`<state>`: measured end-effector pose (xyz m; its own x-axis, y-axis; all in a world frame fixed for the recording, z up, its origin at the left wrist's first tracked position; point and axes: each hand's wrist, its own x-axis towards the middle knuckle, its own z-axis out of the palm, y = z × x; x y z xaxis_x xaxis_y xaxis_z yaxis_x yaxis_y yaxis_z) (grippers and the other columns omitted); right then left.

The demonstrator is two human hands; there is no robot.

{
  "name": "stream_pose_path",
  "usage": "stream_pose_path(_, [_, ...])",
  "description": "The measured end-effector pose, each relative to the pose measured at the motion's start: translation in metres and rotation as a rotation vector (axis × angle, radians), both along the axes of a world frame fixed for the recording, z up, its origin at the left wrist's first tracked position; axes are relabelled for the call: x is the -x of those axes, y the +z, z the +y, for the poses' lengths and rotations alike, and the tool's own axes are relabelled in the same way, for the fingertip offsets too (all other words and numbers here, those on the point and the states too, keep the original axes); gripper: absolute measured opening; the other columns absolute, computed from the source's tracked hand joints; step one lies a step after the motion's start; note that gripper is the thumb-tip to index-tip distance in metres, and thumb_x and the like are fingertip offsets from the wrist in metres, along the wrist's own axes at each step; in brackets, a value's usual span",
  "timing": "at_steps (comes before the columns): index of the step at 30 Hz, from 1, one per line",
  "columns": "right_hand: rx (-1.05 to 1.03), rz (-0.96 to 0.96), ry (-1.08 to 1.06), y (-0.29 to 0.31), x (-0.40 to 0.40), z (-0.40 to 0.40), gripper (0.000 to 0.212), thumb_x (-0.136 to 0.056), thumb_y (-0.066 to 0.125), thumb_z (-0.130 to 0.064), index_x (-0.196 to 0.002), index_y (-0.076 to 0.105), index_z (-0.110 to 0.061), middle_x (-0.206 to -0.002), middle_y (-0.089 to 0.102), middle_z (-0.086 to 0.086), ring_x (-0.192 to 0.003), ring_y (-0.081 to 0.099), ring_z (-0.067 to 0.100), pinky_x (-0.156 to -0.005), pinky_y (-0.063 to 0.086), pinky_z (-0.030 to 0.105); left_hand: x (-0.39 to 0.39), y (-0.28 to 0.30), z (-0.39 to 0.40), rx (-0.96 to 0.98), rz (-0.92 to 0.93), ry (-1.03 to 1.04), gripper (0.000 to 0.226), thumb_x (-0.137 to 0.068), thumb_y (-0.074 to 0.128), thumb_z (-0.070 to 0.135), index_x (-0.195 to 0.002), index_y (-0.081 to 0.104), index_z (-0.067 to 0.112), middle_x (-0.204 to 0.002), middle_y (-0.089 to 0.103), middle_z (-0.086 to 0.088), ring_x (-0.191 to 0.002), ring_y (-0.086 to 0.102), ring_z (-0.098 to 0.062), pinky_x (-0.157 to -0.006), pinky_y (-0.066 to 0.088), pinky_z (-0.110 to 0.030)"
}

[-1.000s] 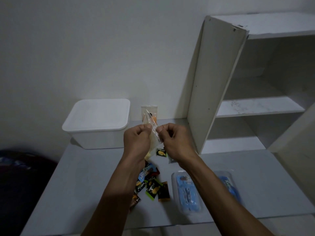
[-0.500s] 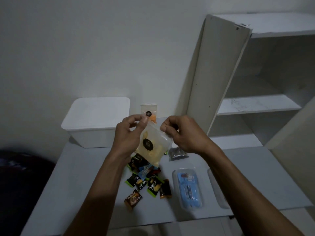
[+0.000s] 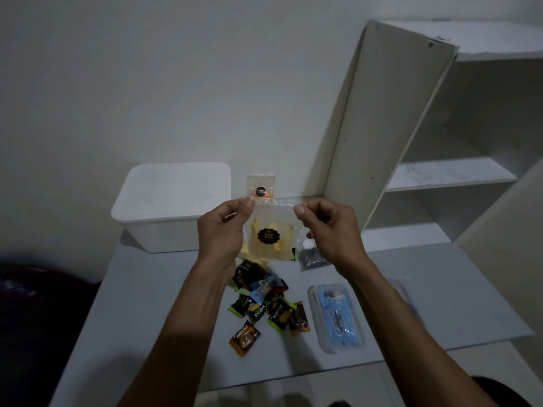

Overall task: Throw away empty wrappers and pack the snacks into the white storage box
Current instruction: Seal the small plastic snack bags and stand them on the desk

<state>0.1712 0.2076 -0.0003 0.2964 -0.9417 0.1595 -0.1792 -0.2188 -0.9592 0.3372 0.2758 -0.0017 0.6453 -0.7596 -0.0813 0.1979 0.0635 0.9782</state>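
Observation:
I hold a clear pouch of yellow snacks (image 3: 269, 240) with a dark round label flat toward me, above the table. My left hand (image 3: 224, 230) pinches its top left corner and my right hand (image 3: 326, 230) pinches its top right corner. The white storage box (image 3: 167, 207) sits with its lid on at the back left. A second clear pouch with orange contents (image 3: 261, 186) stands behind my hands. Several small snack packets (image 3: 264, 304) lie on the table below the pouch.
A clear tray with a blue pack (image 3: 338, 318) lies at front right and a small grey packet (image 3: 313, 259) sits under my right hand. A white shelf unit (image 3: 440, 174) stands at the right. The grey table (image 3: 147, 333) ends near me; a dark object lies at the left.
The pouch has turned from edge-on to flat facing me, and my hands have spread apart along its top edge and lifted slightly.

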Motion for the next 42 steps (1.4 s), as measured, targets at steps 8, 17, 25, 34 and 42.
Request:
stream_pose_path(8, [-0.011,0.013,-0.050,-0.006,0.002,-0.022,0.011,-0.090,0.069,-0.026,-0.089,0.074,-0.017,-0.084,0.073,0.000,-0.074,0.064,0.013,-0.058,0.056,0.024,-0.009,-0.018,-0.024,0.003,-0.127,-0.050,0.005,-0.084,0.073,0.022,-0.085,0.074,0.026,-0.085,0.073,0.009,-0.078,0.064,0.005,-0.063,0.047,-0.005])
stream_pose_path(17, [-0.071,0.031,-0.135,-0.046,-0.001,-0.115,0.016,-0.089,0.070,-0.026,-0.094,0.075,-0.012,-0.081,0.072,0.003,-0.069,0.063,0.008,-0.056,0.054,0.022,-0.002,-0.050,-0.120,-0.074,-0.046,-0.032,0.010,-0.084,0.074,0.022,-0.094,0.075,0.020,-0.090,0.072,0.010,-0.074,0.064,0.012,-0.060,0.045,-0.002])
stream_pose_path(25, [-0.154,0.005,-0.233,-0.098,-0.025,-0.247,0.010,-0.088,0.072,-0.020,-0.088,0.074,-0.011,-0.081,0.073,0.008,-0.071,0.066,0.015,-0.063,0.059,0.027,-0.021,-0.098,-0.256,-0.137,-0.118,-0.003,0.009,-0.083,0.076,0.016,-0.090,0.076,0.021,-0.086,0.075,0.004,-0.078,0.069,-0.005,-0.073,0.055,-0.018])
stream_pose_path(34, [-0.238,0.135,-0.316,-0.191,-0.049,-0.359,0.012,-0.081,0.077,-0.031,-0.072,0.073,-0.023,-0.069,0.072,-0.006,-0.070,0.071,0.019,-0.070,0.061,0.044,-0.028,-0.176,-0.359,-0.276,-0.100,0.051,0.010,-0.084,0.073,0.012,-0.084,0.072,0.022,-0.079,0.072,0.007,-0.067,0.066,0.004,-0.062,0.050,-0.011])
stream_pose_path(42, [-0.239,0.159,-0.396,-0.232,-0.068,-0.402,0.011,-0.080,0.079,-0.020,-0.073,0.073,-0.014,-0.067,0.069,-0.006,-0.059,0.059,-0.004,-0.063,0.048,0.014,-0.029,-0.214,-0.408,-0.342,-0.020,0.207,0.009,-0.081,0.076,0.007,-0.076,0.072,0.013,-0.070,0.069,0.003,-0.067,0.064,-0.009,-0.067,0.052,-0.020])
